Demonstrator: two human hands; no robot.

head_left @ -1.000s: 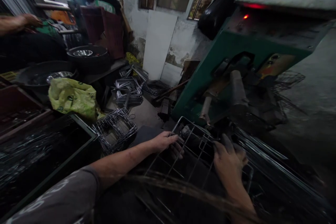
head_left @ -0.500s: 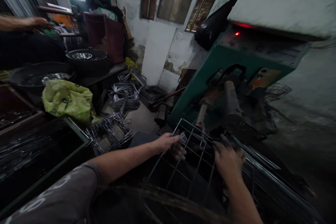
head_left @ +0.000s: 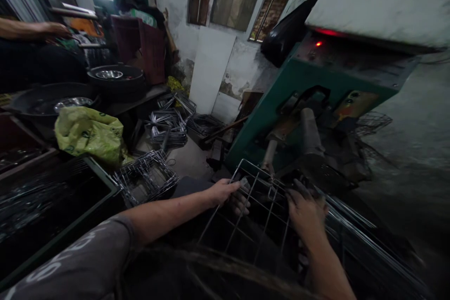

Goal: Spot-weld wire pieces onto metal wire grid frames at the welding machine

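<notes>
A wire rack (head_left: 248, 198) of thin crossed metal rods slants between my arms, its far edge under the rods of a green machine (head_left: 260, 117). Wrapped round the rack's left side, my left hand (head_left: 230, 195) has its thumb on top and fingers beneath. My right hand (head_left: 306, 208) is at the rack's right edge, fingers curled and partly in shadow. A small bent wire loop (head_left: 272, 192) sits on the rack near its far edge, close to the machine's lower rod (head_left: 269, 154).
Stacked wire frames (head_left: 147, 176) lie on the floor left of my arm, with more bent frames (head_left: 168, 126) behind. A yellow-green bag (head_left: 89, 133) rests by a dark bin (head_left: 101, 176). Long metal rods (head_left: 355, 215) lie at right. Another person's hand (head_left: 52, 30) shows far left.
Almost nothing differs. The view has shifted very slightly, and both my hands keep their places on the wire rack.
</notes>
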